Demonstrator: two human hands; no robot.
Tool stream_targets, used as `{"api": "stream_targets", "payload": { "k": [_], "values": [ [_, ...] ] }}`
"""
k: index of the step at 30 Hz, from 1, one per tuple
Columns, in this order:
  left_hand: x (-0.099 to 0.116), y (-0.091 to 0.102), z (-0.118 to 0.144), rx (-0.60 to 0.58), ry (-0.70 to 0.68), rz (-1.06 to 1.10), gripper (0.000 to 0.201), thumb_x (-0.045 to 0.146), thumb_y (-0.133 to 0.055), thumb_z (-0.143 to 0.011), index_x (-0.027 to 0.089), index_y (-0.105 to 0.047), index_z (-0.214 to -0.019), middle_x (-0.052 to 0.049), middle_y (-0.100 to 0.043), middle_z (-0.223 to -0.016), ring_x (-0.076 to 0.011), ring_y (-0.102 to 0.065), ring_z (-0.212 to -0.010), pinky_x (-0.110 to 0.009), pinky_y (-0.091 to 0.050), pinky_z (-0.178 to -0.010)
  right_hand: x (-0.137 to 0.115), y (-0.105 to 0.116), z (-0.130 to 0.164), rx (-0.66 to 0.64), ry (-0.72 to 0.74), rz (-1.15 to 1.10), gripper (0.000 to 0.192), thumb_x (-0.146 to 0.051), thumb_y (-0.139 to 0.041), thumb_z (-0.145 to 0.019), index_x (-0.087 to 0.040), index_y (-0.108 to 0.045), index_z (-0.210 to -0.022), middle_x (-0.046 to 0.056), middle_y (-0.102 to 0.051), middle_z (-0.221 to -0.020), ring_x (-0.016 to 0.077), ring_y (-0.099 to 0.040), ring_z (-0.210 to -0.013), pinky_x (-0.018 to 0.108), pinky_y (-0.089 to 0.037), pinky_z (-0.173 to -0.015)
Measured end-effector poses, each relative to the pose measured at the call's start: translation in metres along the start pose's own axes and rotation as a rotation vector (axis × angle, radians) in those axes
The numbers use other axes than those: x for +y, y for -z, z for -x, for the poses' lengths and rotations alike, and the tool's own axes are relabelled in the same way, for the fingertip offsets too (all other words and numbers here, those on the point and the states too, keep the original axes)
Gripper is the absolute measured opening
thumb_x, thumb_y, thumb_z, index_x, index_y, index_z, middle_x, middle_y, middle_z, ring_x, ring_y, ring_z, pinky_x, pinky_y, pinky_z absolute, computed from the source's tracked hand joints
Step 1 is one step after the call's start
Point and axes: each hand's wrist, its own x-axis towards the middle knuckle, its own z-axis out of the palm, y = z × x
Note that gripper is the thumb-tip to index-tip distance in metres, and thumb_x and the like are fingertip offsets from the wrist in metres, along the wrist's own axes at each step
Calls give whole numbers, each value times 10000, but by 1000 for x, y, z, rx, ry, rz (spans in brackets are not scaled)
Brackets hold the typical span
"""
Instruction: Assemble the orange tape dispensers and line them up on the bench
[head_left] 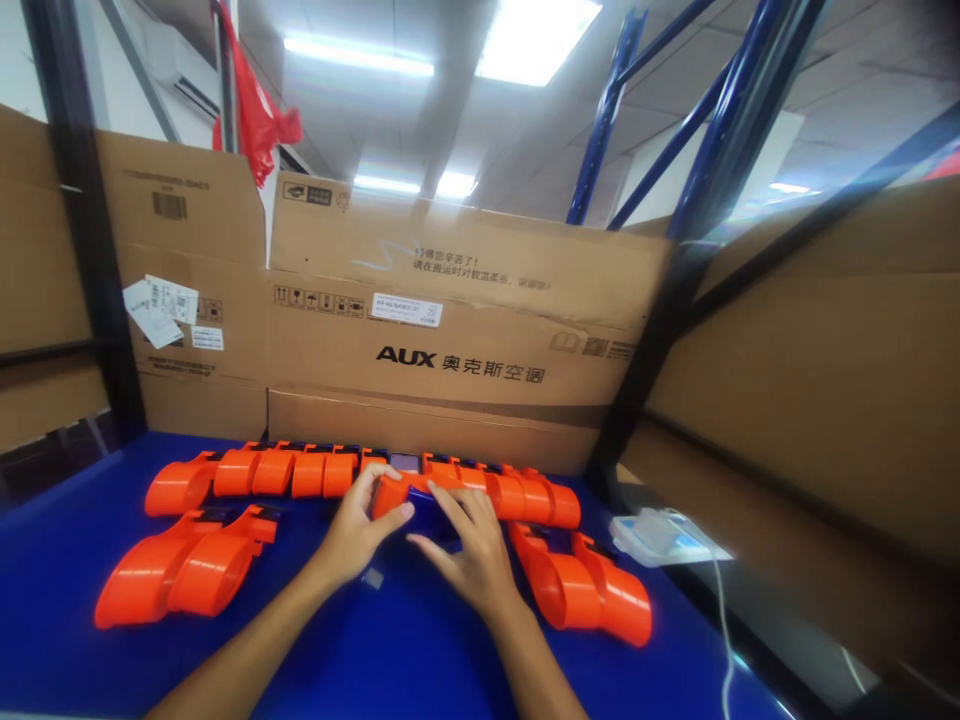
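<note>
An orange tape dispenser [390, 493] with a dark blue part [427, 508] is held up over the blue table. My left hand [360, 530] is closed round its left end, thumb in front and fingers behind. On the right side, my right hand [472, 545] has its fingertips on the dispenser near the blue part, with the thumb lower down. Fingers partly hide the piece. Below the hands, a small greyish scrap [373, 577] lies on the table.
More orange dispensers [274, 470] with black ends line the back of the blue table [360, 660]. Pairs stand at front left [142, 580] and front right [622, 600]. A white device [660, 535] with a cable is at right. Cardboard panels [465, 340] and dark posts [637, 380] enclose the table.
</note>
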Motion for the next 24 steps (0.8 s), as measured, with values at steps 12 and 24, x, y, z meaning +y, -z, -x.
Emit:
{"api": "stream_targets", "payload": {
  "k": [12, 24],
  "values": [
    [13, 0, 6, -285, -47, 14, 843, 263, -807, -726, 289, -412, -1469, -126, -456, -1497, -359, -473, -1311, -467, -394, -1060, 0, -9, -4, 271, -529, -756, 510, -553, -612, -862, -195, -643, -1223, 108, -691, -1209, 306, -644, -1110, 470, -502, -971],
    [17, -6, 19, -397, 45, 27, 863, 328, -735, -801, 256, -285, -1535, -94, -369, -1563, -358, -345, -1417, -551, -265, -1168, -10, -16, -8, 112, -777, -852, 592, -715, -493, -850, -158, -685, -804, 51, -701, -775, 209, -617, -721, 313, -484, -710]
  ]
}}
